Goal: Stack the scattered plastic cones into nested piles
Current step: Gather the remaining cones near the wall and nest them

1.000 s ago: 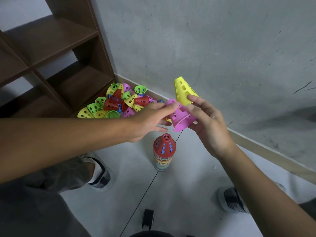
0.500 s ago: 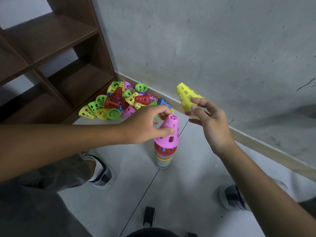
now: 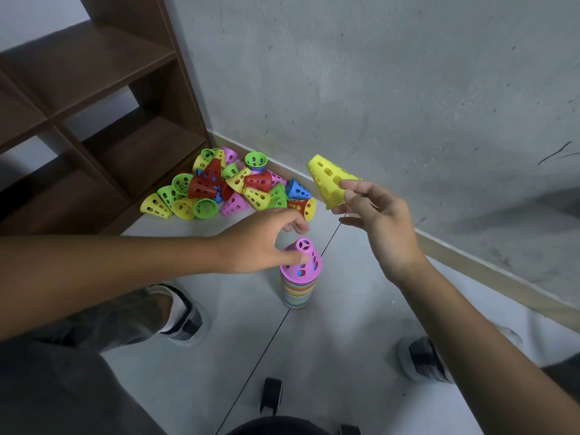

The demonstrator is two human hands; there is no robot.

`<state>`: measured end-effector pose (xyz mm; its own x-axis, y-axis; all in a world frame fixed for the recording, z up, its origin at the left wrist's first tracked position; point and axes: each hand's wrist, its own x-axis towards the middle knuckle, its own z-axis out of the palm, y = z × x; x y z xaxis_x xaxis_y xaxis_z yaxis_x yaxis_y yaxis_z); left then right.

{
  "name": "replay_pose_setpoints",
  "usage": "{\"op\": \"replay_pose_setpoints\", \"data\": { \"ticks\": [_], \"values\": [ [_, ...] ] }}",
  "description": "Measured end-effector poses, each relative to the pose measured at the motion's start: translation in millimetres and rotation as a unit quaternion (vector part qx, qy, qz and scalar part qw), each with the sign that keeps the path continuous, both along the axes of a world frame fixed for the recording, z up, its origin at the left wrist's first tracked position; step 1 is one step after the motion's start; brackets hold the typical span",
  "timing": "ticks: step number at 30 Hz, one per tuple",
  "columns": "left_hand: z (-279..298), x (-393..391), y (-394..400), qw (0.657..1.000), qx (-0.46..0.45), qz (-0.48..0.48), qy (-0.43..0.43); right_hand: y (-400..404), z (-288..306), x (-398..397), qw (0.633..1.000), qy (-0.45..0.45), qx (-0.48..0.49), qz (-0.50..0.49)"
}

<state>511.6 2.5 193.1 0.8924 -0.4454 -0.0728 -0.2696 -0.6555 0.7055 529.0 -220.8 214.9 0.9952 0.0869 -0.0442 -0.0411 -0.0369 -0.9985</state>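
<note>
While the pink cone (image 3: 302,258) sits on top of the nested stack (image 3: 297,290), left hand (image 3: 260,240) loosely curled beside it, thumb touching, right hand (image 3: 379,224) pinching a yellow cone (image 3: 329,180) near the wall (image 3: 392,89), loose pile (image 3: 226,186) behind.

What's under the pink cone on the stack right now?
The pink cone caps the nested stack; only striped multicoloured rims show beneath. The cones' bodies are hidden, so their count can't be told.

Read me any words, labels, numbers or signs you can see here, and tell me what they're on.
None can be read. The pink cone on the nested stack, the yellow cone in the right hand, the loose cone pile, the brown shelf and the wall show no writing.
</note>
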Motion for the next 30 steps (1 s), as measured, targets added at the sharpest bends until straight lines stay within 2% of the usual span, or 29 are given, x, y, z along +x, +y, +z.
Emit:
{"op": "replay_pose_setpoints", "data": {
  "ticks": [4,8,15,19,24,26,30],
  "values": [
    [14.3,9.1,-3.4,0.992,-0.069,0.077,0.070,1.1,4.7,-0.9,1.000,-0.005,0.017,0.008],
    [32.1,17.9,-9.9,0.969,-0.161,0.159,0.095,2.2,9.4,-1.4,0.999,-0.006,0.037,0.025],
    [45.8,20.4,-12.3,0.952,-0.268,0.132,0.072,7.6,10.7,-5.6,0.993,0.017,0.058,0.097],
    [37.0,13.3,-4.5,0.968,-0.216,0.128,0.015,7.8,6.2,-5.3,0.997,0.015,0.023,0.077],
    [28.7,-2.0,-2.7,0.993,-0.109,0.046,0.028,0.1,-8.7,0.8,0.999,0.047,-0.010,-0.006],
    [18.1,-7.3,-2.2,0.999,-0.045,0.012,0.003,-2.3,-13.0,3.1,0.998,0.056,-0.016,-0.015],
    [-5.6,-12.7,-0.4,1.000,0.000,0.001,-0.012,-0.1,-21.8,6.3,0.997,0.068,-0.025,-0.022]
  ]
}}
